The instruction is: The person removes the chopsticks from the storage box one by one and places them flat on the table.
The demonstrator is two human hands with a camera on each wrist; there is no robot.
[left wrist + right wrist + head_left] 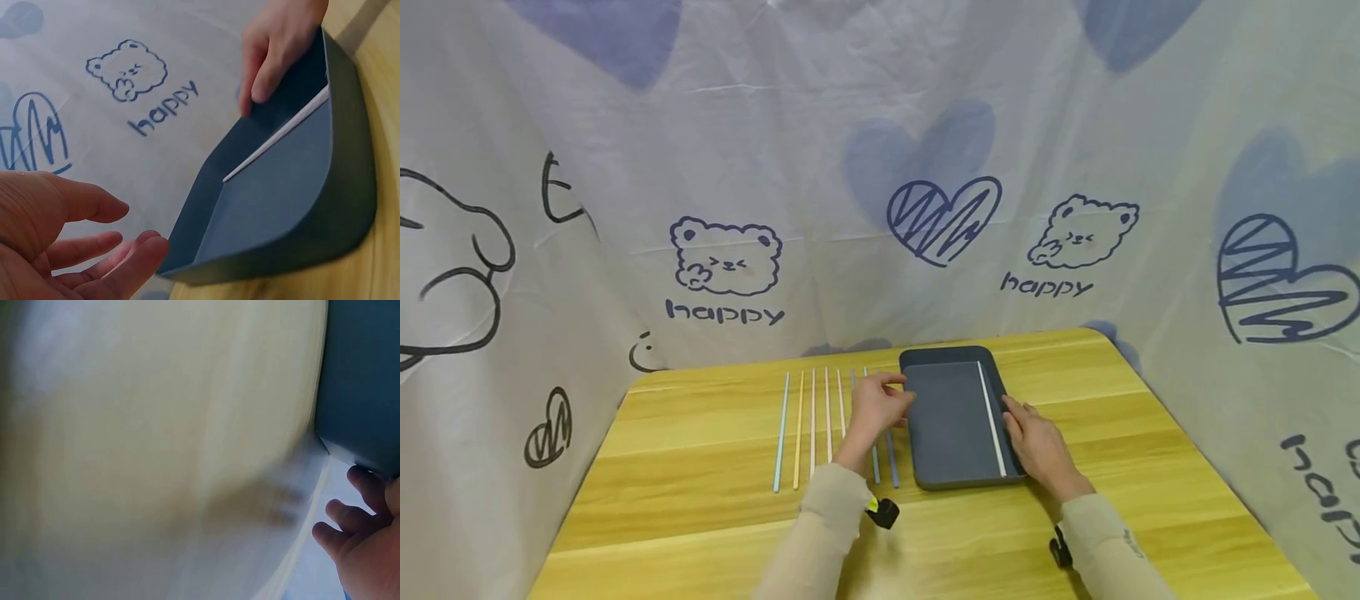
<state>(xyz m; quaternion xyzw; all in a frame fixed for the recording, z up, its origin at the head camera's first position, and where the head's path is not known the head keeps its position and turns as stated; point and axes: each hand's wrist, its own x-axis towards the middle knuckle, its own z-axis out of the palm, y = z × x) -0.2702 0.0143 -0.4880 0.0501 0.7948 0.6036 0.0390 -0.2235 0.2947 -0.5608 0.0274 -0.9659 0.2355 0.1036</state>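
Observation:
A dark grey rectangular tray (951, 433) lies on the table with one thin white stick (991, 417) inside, along its right side. My left hand (877, 408) is at the tray's left edge; in the left wrist view its fingers (94, 250) are spread loosely with nothing between them. My right hand (1039, 442) holds the tray's right rim, its thumb over the inner side. The right wrist view shows its fingers (369, 487) by the outer wall. Left of the tray lies a row of several thin pastel sticks, among them a light blue stick (782, 433) and a yellow stick (799, 429); my left hand partly covers the row.
The wooden table (700, 467) carries the tray and the sticks. A white curtain (827, 275) with printed hearts and bears hangs behind the table and along both sides. A small black device (883, 512) is on my left wrist.

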